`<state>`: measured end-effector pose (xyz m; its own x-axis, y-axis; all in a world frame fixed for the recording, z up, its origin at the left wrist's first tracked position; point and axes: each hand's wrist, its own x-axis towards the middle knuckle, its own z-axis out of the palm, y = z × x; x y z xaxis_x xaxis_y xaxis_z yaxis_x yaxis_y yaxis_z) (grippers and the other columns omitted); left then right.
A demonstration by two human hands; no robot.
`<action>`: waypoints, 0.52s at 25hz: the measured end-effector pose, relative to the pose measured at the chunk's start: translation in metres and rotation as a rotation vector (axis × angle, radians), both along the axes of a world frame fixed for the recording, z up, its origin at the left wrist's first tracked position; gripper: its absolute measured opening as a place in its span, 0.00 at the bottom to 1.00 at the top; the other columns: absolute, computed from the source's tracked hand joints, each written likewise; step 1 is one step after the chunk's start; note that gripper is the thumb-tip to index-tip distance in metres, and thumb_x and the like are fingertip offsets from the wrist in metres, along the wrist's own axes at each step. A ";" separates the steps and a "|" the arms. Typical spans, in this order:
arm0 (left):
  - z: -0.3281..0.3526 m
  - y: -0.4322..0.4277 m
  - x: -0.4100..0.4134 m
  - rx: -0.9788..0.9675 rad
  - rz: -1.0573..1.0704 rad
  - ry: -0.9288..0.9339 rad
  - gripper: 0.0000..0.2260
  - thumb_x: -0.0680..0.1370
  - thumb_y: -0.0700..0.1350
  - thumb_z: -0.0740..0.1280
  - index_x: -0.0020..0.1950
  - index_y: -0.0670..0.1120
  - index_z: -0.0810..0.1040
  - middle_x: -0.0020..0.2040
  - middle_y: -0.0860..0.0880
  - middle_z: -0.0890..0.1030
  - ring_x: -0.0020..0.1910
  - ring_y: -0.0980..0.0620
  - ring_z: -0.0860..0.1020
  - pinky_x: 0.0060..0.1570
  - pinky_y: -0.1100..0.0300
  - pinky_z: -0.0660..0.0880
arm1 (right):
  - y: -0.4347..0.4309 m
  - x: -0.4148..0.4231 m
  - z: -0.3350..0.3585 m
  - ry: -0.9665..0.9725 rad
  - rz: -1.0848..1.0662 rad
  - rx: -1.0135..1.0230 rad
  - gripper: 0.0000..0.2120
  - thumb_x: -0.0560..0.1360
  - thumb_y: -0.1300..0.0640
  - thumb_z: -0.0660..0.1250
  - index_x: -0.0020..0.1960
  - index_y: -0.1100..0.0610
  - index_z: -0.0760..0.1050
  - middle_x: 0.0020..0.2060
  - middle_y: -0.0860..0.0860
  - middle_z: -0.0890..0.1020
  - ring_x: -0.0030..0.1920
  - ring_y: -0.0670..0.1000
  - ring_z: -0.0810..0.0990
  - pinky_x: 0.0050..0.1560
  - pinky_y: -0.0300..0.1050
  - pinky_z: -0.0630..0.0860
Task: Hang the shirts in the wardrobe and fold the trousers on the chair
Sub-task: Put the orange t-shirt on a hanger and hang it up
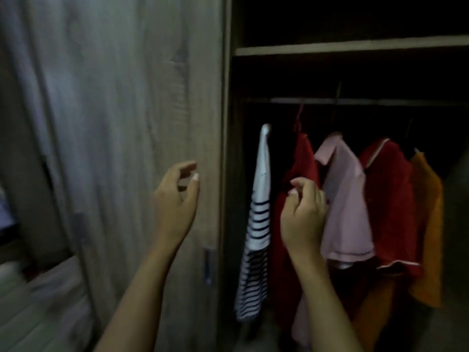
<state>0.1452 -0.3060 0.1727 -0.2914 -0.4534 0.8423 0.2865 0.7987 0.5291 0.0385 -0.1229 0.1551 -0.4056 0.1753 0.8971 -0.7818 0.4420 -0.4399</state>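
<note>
The wardrobe's right half stands open and dark, with a rail (pixel 355 101) across it. Several shirts hang from the rail: a white shirt with navy stripes (pixel 256 224) at the left, a red one (pixel 302 158), a pink polo (pixel 347 199), another red polo (pixel 390 199) and an orange one (pixel 429 224). My left hand (pixel 175 199) is raised in front of the wooden door (pixel 114 123), fingers loosely curled, holding nothing. My right hand (pixel 302 214) is in front of the first red shirt with fingers loosely curled; whether it touches the cloth is unclear. The frame is blurred.
A shelf (pixel 350 47) runs above the rail. The door carries a recessed handle (pixel 208 265) near its right edge. At the lower left lies pale bedding (pixel 38 301).
</note>
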 end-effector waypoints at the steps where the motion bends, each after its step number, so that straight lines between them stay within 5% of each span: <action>1: -0.016 -0.006 0.021 0.044 0.006 -0.010 0.09 0.79 0.41 0.64 0.57 0.44 0.78 0.53 0.49 0.81 0.49 0.58 0.78 0.46 0.73 0.71 | -0.022 0.014 -0.016 -0.027 0.059 -0.006 0.11 0.72 0.61 0.58 0.50 0.61 0.76 0.45 0.57 0.81 0.47 0.57 0.74 0.48 0.49 0.67; 8: -0.157 -0.083 0.160 0.322 0.155 -0.229 0.06 0.79 0.42 0.62 0.51 0.48 0.79 0.45 0.54 0.82 0.45 0.62 0.79 0.44 0.70 0.72 | -0.143 0.116 -0.142 -0.354 0.362 0.109 0.10 0.71 0.63 0.60 0.49 0.62 0.77 0.44 0.59 0.81 0.46 0.60 0.78 0.48 0.47 0.69; 13: -0.256 -0.118 0.232 0.611 0.283 -0.365 0.08 0.80 0.41 0.62 0.47 0.54 0.77 0.39 0.60 0.82 0.40 0.65 0.79 0.42 0.71 0.72 | -0.186 0.163 -0.242 -0.780 0.597 0.377 0.08 0.77 0.64 0.59 0.53 0.59 0.75 0.47 0.54 0.80 0.47 0.54 0.78 0.46 0.43 0.71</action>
